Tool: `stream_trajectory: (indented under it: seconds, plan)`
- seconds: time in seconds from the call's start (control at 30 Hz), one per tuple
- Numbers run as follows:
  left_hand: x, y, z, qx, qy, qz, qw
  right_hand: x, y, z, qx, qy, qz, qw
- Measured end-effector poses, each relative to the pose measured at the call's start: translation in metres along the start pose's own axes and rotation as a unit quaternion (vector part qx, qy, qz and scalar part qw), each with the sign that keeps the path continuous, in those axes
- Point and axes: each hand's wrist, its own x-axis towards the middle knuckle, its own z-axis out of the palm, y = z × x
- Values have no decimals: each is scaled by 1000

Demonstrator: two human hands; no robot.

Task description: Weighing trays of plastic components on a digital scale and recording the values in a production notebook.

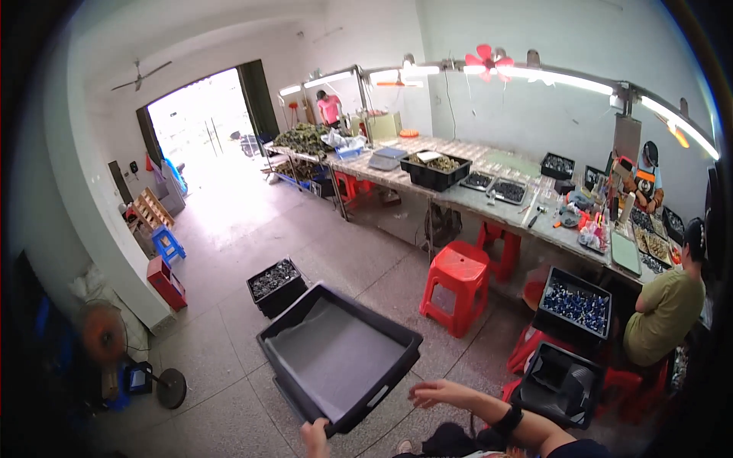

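My left hand (314, 439) is closed on the near corner of a black plastic crate (359, 413), which is tilted in front of me. A flat grey sheet (336, 355) lines the crate's bottom. Beneath its left side the edge of a second dark crate or tray shows, partly hidden. My right hand (439, 393) is apart from the crate, just beyond its right corner, with its fingers stretched out and nothing in them. A dark band circles the right forearm.
Behind stands a black crate of dark parts (276, 281). A red stool (458, 282) stands by the long worktable (489, 202). At right are a crate of blue and silver parts (576, 305), another black crate (556, 385) and a seated person (666, 313). A fan (104, 332) stands left.
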Motion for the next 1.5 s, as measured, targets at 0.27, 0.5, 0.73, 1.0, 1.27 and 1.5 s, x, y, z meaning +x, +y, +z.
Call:
stream_trajectory:
  seconds: [0.27, 0.5, 0.73, 1.0, 1.27, 1.5]
  plan:
    - [112, 89, 205, -17, -59, -19, 998, 136, -93, -126, -90, 225, -167, 956]
    - [218, 141, 349, -71, -19, 70, 995, 257, -169, -258, -27, 131, -51, 990]
    - [336, 202, 475, -64, 23, 174, 982, 397, -240, -342, 163, 253, -67, 951]
    - [508, 271, 622, 11, 51, 220, 974, 593, -339, -473, 269, 282, 14, 921]
    - [670, 349, 730, 121, -179, 325, 921, 731, -468, -619, 391, 302, -7, 869]
    - [806, 403, 789, 130, -299, 205, 923, 837, -544, -801, 420, 332, 9, 845]
